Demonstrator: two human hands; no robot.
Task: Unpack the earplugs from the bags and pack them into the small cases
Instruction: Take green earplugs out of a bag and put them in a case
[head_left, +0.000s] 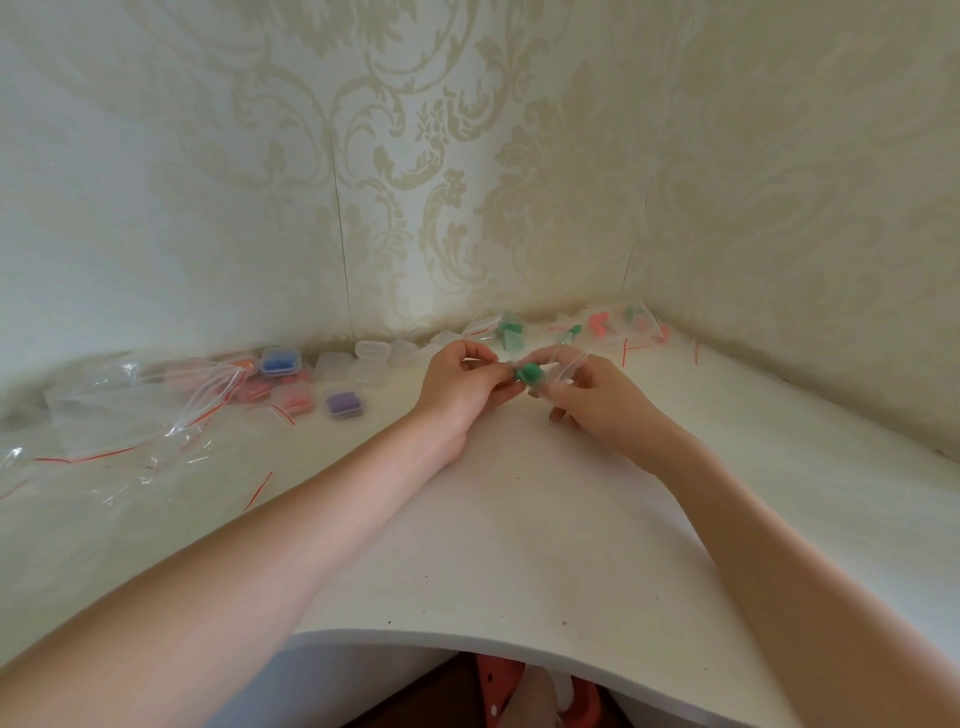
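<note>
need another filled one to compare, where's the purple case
In the head view, the purple case sits left of the left hand, below the blue case.

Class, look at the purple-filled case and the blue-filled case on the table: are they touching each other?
Apart. The head view shows the purple-filled case nearer the person and the blue-filled case by the wall, with other cases and table surface between them.

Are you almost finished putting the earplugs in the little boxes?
Not yet. Some cases are filled: a blue one, a purple one. Both hands, left and right, hold a small bag with green earplugs. Unopened bags and empty cases wait by the wall.
</note>
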